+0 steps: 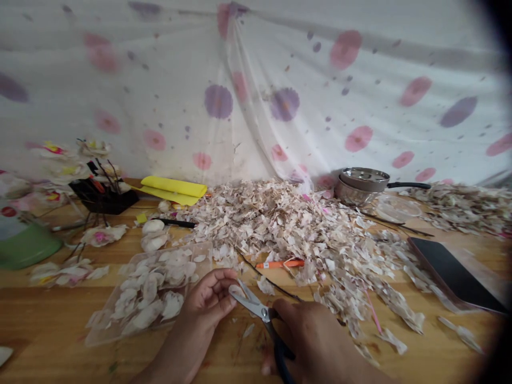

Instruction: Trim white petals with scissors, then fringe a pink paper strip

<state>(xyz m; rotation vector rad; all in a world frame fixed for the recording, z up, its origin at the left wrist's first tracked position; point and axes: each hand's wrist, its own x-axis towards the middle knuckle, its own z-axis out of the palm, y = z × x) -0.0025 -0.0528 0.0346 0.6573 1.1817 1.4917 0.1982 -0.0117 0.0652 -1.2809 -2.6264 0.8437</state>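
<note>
My right hand (pixel 310 333) grips a pair of scissors (pixel 266 319) with dark handles, its blades parted and pointing up and to the left. Between the blades and my left fingertips is a small pale petal (pixel 237 291). My left hand (pixel 212 298) is closed in a pinch on that petal, fingers curled. Just left of this hand lies a clear plastic tray (pixel 104 332) with many pale, rounded petals (pixel 150 285) in it. A large heap of whitish dried scraps (pixel 276 224) spreads beyond both hands. A few scraps lie on the wood beneath the scissors.
An orange pen-like tool (pixel 280 264) and a dark thin stick (pixel 272 286) lie before the heap. To the right are a phone (pixel 452 272) and a metal pot (pixel 356 186). A yellow sheet (pixel 172 188), black holder (pixel 102 200) and green container (pixel 28 245) stand left.
</note>
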